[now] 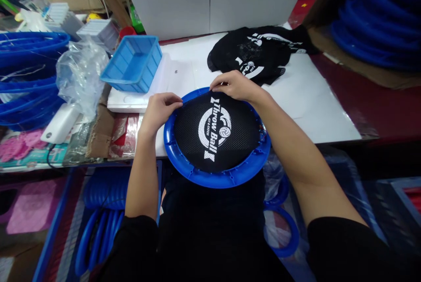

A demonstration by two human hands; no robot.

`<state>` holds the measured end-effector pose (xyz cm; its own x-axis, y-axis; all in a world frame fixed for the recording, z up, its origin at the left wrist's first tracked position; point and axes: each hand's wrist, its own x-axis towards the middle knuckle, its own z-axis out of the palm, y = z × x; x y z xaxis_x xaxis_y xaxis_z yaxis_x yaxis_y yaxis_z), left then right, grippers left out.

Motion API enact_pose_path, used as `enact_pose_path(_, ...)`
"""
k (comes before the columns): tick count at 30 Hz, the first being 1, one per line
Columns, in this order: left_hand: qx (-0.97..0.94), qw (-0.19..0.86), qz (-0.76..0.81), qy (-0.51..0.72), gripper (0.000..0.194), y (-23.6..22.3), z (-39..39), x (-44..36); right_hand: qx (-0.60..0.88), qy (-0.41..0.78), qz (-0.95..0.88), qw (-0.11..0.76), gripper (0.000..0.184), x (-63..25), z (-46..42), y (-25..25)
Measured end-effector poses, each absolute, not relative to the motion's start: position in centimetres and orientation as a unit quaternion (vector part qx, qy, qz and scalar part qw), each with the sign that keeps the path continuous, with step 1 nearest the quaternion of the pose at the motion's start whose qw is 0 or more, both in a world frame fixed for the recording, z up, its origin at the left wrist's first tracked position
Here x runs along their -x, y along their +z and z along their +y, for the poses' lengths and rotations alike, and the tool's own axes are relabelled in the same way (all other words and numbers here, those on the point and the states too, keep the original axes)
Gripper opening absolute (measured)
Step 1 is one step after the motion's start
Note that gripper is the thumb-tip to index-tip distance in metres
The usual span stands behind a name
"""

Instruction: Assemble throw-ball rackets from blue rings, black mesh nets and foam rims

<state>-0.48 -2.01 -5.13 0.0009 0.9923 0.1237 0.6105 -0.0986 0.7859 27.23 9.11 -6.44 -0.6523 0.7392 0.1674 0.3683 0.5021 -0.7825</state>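
Black mesh net printed "Throw Ball" (215, 133) is laid over round blue plastic hoop (210, 177), mostly seated; far edge is pinched by left hand (159, 108) and right hand (234, 85). Spare black nets (259, 51) are piled beyond the hoop.

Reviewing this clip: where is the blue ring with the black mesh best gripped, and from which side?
Grip the blue ring at its bare near rim, coming from the person's side: it overhangs the table edge there, while both hands pinch the black mesh at the far rim.

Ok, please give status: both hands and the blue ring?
Left hand and right hand pinch black mesh at far edge of blue ring. Ring at table edge. Spare mesh pile behind, clear.
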Motion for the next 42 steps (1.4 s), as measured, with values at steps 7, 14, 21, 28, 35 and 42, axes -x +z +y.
enact_pose_path(7, -0.665, 0.276, 0.623, 0.305, 0.007, -4.4, -1.1, 0.7, 0.327, 0.325, -0.854, 0.24, 0.02, -27.3, 8.8, -6.4)
enact_pose_path(14, -0.67, 0.309, 0.615, 0.278, 0.007, -4.2, -0.3, 1.3, 0.347, 0.35, -0.841, 0.223, 0.019, -27.5, 9.1, -6.3)
enact_pose_path(21, -0.683, 0.289, 0.626, 0.24, 0.008, -3.4, -0.2, 0.6, 0.328, 0.311, -0.863, 0.227, 0.022, -27.1, 9.1, -6.7)
enact_pose_path(28, -0.691, 0.085, 0.657, 0.29, 0.009, -4.2, -7.1, -1.7, 0.324, 0.34, -0.858, 0.206, 0.024, -27.0, 9.9, -6.8)
enact_pose_path(35, -0.655, 0.087, 0.709, 0.249, 0.017, -5.7, -9.4, -2.9, 0.306, 0.286, -0.903, 0.099, 0.023, -26.4, 11.6, -4.2)
enact_pose_path(42, -0.597, 0.198, 0.712, 0.312, 0.016, -4.9, -8.5, -1.6, 0.26, 0.258, -0.921, 0.13, 0.031, -23.6, 11.3, -3.0)
